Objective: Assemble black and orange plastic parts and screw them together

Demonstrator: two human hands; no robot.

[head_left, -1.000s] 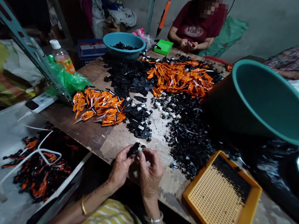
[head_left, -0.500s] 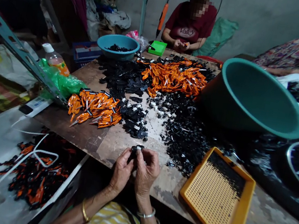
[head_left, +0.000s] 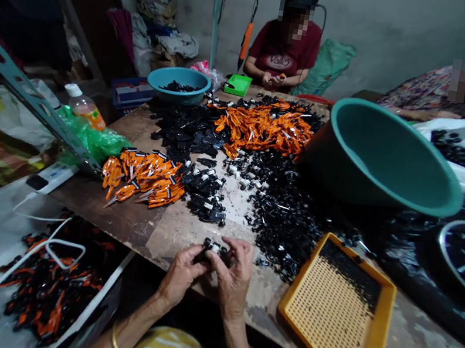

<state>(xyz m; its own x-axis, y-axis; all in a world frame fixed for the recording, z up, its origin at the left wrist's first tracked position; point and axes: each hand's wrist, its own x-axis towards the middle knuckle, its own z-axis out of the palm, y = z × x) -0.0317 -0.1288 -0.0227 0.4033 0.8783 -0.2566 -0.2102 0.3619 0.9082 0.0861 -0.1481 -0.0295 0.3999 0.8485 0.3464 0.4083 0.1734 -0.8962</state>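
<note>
Between my hands, above the table's front edge, is a small black toy car chassis [head_left: 215,248] with wheels and a white block. My left hand [head_left: 178,276] pinches its left end. My right hand [head_left: 234,281] grips the other side, thumb against the chassis and index finger raised and bent over. Just beyond my hands lies a pile of similar black chassis [head_left: 209,198] with white blocks. Orange toy car bodies [head_left: 147,177] are heaped left of that pile. Loose black parts [head_left: 284,224] spread to the right.
A yellow perforated tray [head_left: 337,316] holding small black bits lies at right. Behind it, a big green tub [head_left: 395,159] leans over the table [head_left: 160,233]. Finished-looking cars [head_left: 57,287] fill a bag at lower left, under a white cable. A person [head_left: 284,52] works across the table.
My hands have turned the chassis so its wheels and white block show more. The right index finger has lifted and spread from the thumb. The whole view has shifted slightly.
</note>
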